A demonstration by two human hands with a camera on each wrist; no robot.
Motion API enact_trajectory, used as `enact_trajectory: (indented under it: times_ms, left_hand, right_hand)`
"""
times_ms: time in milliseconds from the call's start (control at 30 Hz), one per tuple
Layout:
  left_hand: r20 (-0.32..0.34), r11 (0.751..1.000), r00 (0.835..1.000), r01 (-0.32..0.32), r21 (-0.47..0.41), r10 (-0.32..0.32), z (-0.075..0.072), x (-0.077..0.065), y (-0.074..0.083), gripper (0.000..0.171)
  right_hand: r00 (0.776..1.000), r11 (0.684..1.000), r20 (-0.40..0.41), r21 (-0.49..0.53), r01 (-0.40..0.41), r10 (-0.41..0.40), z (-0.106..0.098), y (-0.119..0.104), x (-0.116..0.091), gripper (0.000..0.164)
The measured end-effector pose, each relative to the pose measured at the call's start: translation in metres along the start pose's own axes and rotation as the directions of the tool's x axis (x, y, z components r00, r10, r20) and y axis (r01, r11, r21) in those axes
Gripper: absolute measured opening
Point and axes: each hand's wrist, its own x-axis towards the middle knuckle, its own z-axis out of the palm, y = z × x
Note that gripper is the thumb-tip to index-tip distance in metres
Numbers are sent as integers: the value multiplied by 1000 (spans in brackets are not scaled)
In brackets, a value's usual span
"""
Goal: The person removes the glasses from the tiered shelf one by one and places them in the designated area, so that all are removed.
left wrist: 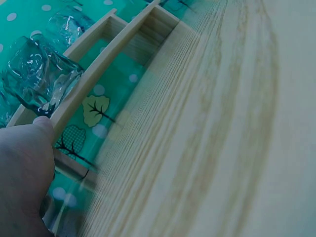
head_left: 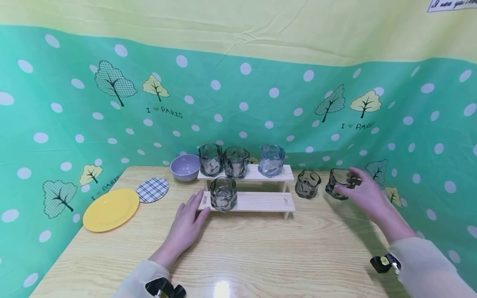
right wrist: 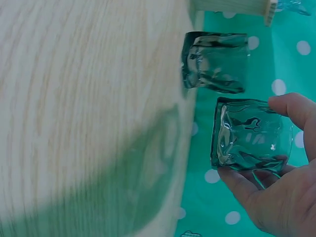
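Observation:
In the head view my right hand point(head_left: 364, 195) holds a smoky grey glass tumbler point(head_left: 338, 179) between thumb and fingers at the right of the table. The right wrist view shows this tumbler point(right wrist: 252, 136) above the tabletop, apart from a second grey tumbler point(right wrist: 217, 61). My left hand point(head_left: 186, 225) touches the left end of the lower step of a two-tier wooden shelf point(head_left: 261, 202), its fingers fairly straight. Near that hand, one grey tumbler point(head_left: 223, 194) stands on the lower step. Two grey tumblers point(head_left: 236, 162) and a bluish tumbler point(head_left: 271, 160) stand on the upper step.
Left of the shelf are a purple bowl point(head_left: 185, 167), a checked round mat point(head_left: 152, 190) and a yellow plate point(head_left: 111, 210). Behind the wooden table point(head_left: 253, 252) hangs a green dotted cloth point(head_left: 231, 95), which also runs along both sides.

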Motion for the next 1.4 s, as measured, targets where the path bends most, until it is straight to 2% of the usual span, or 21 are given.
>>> enact_trajectory:
  times_ms: [167,600,1400]
  left_hand:
    - [-3,1000,1000,-8,1,8,1,0,-1,70]
    - [-9,1000,1000,-8,4,8,1,-1,-1,70]
    - [-12,1000,1000,-10,-9,10,0,1,0,70]
  right_hand:
    - [1000,1000,-18,-1,15,-15,8,9,6,108]
    - [1000,999,18,32,12,-12,21,17,13,108]
    - [999,998,40,67,-9,6,30,25,22,109]
